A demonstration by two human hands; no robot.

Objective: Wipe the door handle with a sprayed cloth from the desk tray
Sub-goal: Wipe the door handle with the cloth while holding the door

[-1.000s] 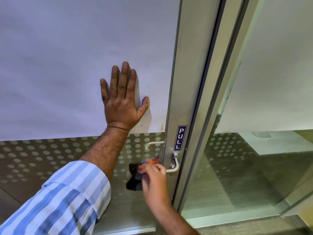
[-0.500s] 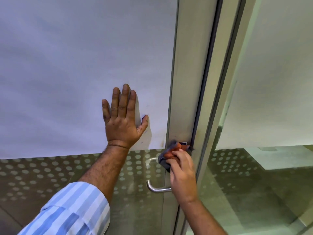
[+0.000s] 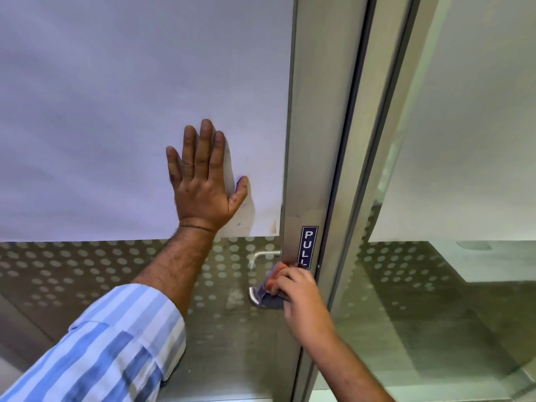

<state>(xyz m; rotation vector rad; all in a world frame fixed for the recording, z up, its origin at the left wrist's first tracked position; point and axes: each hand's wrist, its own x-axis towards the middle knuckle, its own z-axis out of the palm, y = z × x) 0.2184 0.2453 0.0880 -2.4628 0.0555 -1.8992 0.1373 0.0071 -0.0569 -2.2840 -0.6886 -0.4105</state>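
Note:
A steel lever door handle (image 3: 254, 297) sticks out leftward from the metal door stile (image 3: 313, 140). Only its curved left end shows. My right hand (image 3: 301, 300) is closed around a grey and orange cloth (image 3: 271, 288) and presses it onto the handle just below the blue PULL sign (image 3: 309, 245). My left hand (image 3: 203, 181) lies flat with fingers spread on the white-covered glass door panel (image 3: 116, 111), holding nothing. The left arm wears a blue striped sleeve (image 3: 101, 352).
Below the white sheet the glass carries a dotted frosted band (image 3: 87, 265). A second handle (image 3: 262, 254) shows through the glass on the far side. To the right stands the door frame (image 3: 385, 140) and a fixed glass pane (image 3: 464, 285).
My right hand has moved the cloth down from the stile beside the PULL sign onto the lever handle. The left hand stays flat on the door.

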